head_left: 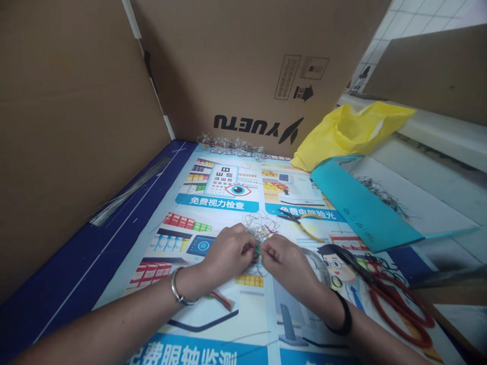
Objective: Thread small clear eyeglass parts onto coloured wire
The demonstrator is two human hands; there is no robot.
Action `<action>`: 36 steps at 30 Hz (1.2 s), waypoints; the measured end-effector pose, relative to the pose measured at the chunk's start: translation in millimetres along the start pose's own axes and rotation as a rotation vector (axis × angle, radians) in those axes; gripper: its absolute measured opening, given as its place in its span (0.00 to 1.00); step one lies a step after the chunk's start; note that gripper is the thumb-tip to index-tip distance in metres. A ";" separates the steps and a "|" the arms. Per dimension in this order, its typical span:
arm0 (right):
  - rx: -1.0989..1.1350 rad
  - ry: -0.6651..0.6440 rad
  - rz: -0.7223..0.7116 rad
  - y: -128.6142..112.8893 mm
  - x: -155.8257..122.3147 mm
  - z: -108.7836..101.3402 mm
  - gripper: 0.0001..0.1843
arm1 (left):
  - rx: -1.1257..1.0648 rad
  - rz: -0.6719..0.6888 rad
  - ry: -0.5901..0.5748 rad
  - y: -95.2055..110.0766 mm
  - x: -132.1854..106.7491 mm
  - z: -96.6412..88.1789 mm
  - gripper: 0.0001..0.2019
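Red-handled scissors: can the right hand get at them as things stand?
Likely yes: the red-handled scissors lie beside the right forearm, with nothing seen on top of them. The right hand, though, is closed at the wire tangle, so it would probably have to let go first.

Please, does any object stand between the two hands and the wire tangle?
Nothing visible does. The left hand and right hand meet right at the wire tangle. The pliers and scissors lie off to the right. The fingers hide the exact contact.
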State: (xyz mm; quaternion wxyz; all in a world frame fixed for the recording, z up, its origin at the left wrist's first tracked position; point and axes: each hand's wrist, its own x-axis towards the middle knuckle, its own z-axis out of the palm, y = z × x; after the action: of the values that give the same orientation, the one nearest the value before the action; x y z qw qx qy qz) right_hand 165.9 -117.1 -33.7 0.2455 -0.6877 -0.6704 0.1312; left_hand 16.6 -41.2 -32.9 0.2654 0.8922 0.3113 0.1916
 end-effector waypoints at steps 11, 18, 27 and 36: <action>0.063 0.062 -0.029 1.8 2.2 -1.0 0.09 | -0.024 0.094 -0.047 -0.6 0.2 -4.9 0.10; 0.067 0.055 -0.021 5.2 6.0 -1.1 0.09 | 0.066 0.143 -0.028 -1.9 3.6 -0.2 0.09; -0.129 0.057 -0.185 5.4 7.6 -6.0 0.12 | -0.085 0.113 -0.047 -10.2 9.9 0.1 0.08; -0.362 0.231 -0.534 17.1 5.5 -4.6 0.12 | -0.109 0.069 -0.078 -13.7 13.1 -0.3 0.10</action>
State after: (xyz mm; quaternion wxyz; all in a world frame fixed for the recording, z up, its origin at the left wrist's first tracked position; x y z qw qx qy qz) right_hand 183.2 -112.1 -37.8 0.2193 -0.5307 -0.8071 -0.1377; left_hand 19.8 -23.4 -38.4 0.3189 0.8933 0.2590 0.1824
